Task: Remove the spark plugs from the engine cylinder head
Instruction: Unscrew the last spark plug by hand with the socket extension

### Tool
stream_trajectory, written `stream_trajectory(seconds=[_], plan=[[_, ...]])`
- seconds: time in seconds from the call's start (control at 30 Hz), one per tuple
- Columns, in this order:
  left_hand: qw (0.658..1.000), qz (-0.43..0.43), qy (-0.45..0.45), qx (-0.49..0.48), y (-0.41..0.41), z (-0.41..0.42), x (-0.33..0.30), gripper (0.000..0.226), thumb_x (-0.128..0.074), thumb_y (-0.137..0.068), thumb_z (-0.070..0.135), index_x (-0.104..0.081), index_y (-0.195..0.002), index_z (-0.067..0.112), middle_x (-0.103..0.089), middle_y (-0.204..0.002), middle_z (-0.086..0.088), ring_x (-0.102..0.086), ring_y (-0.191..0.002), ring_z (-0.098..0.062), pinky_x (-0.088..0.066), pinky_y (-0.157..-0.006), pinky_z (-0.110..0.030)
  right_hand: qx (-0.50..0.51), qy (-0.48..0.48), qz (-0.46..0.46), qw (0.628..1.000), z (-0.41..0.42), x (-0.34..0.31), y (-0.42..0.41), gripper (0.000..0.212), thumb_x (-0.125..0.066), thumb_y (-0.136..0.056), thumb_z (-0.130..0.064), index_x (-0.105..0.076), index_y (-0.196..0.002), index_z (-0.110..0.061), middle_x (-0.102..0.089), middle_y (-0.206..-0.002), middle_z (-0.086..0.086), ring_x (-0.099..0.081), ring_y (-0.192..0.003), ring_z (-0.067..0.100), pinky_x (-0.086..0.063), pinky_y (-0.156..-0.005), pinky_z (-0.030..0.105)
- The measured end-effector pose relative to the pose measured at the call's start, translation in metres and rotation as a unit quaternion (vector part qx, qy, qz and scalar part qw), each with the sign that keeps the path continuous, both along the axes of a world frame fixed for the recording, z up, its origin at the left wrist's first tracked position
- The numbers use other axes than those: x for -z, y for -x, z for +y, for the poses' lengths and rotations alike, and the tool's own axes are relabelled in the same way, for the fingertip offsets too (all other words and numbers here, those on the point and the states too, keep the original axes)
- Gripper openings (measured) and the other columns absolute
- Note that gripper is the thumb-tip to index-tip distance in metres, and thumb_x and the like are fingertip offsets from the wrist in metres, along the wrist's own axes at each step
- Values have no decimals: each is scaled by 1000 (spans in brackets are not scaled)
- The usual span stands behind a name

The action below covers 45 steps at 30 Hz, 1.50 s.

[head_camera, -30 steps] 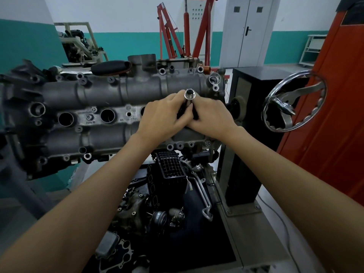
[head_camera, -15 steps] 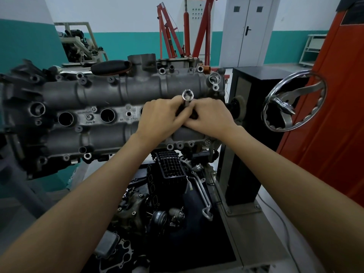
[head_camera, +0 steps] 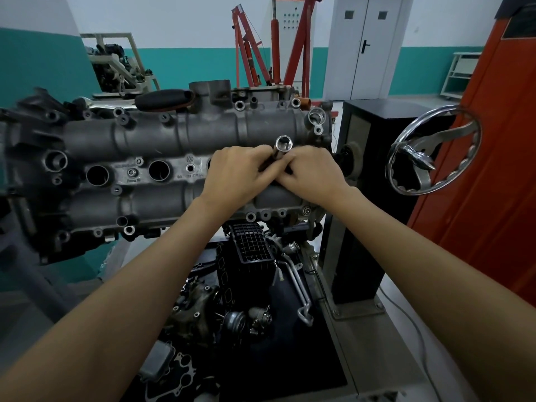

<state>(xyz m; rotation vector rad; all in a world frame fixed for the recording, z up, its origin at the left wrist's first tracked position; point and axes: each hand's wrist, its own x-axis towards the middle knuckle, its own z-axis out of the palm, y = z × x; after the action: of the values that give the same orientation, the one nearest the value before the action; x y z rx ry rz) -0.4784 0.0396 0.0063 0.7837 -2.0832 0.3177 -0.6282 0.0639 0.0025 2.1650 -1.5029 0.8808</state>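
1. Grey cast-metal engine cylinder head (head_camera: 150, 146) fills the left and middle of the view, lying lengthwise on a stand.
2. Two round, dark spark plug wells (head_camera: 97, 175) sit open in the flat strip along its centre, side by side, left of the hands.
3. A shiny silver tubular socket tool (head_camera: 282, 146) stands tilted up out of the head near its right end, its open hollow end facing the camera.
4. The left hand (head_camera: 237, 175) curls its fingers around the tool's shaft from the left, gripping it.
5. The right hand (head_camera: 314, 177) grips the same shaft from the right, fingertips touching those of the left hand (the lower part of the tool is hidden beneath them).
6. No spark plug itself can be seen; whatever the tool sits on is covered.
7. A chrome hand wheel (head_camera: 432, 152) with spokes stands to the right, beside a black metal cabinet (head_camera: 365, 198).
8. Black engine parts (head_camera: 249, 274) lie on the stand below the head.
9. A red shop crane (head_camera: 272, 47) stands by the teal-and-white back wall.
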Motion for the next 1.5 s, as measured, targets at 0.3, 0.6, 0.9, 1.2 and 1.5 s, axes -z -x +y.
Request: stream_trajectory(seconds=[0.3, 0.6, 0.9, 1.2, 1.5], plan=[[1000, 10, 4, 2, 1, 1, 1, 51, -35, -88, 48, -61, -74, 6, -57, -54, -5, -56, -50, -29, -29, -47, -28, 3, -1, 8, 1000, -2, 0, -1, 32, -46, -85, -40, -57, -91, -11, -64, -73, 3, -60, -66, 23, -40, -55, 31], [1000, 13, -5, 19, 2, 3, 0, 46, -35, -86, 48, -53, -75, 7, -54, -59, 0, -52, -51, -23, -31, -45, -29, -5, -11, 3, 1000, 0, -1, -2, 28, -47, -85, -36, -47, -88, -8, -50, -65, -5, -56, -59, 21, -41, -50, 32], [1000, 10, 1, -16, 1, 0, 0, 61, -30, -85, 58, -62, -71, 8, -58, -52, -9, -56, -53, -31, -27, -49, -28, 0, 5, 14, 1000, 0, -1, 0, 25, -50, -87, -34, -63, -84, -13, -66, -74, 7, -61, -71, 28, -34, -57, 29], [1000, 11, 15, 24, 2, 4, 0, 32, -42, -89, 39, -49, -72, 12, -57, -59, -4, -55, -51, -29, -28, -47, -27, 6, -28, 0, 1000, -1, -1, -1, 32, -45, -85, -38, -53, -95, -9, -61, -74, 0, -58, -66, 21, -44, -59, 35], [1000, 4, 7, 10, 3, 3, 1, 47, -35, -86, 50, -55, -79, 8, -58, -63, -3, -54, -55, -25, -36, -46, -33, -10, -21, -1, 1000, 2, -1, 0, 18, -51, -87, -29, -43, -72, -21, -54, -65, 0, -47, -60, 18, -33, -56, 30]])
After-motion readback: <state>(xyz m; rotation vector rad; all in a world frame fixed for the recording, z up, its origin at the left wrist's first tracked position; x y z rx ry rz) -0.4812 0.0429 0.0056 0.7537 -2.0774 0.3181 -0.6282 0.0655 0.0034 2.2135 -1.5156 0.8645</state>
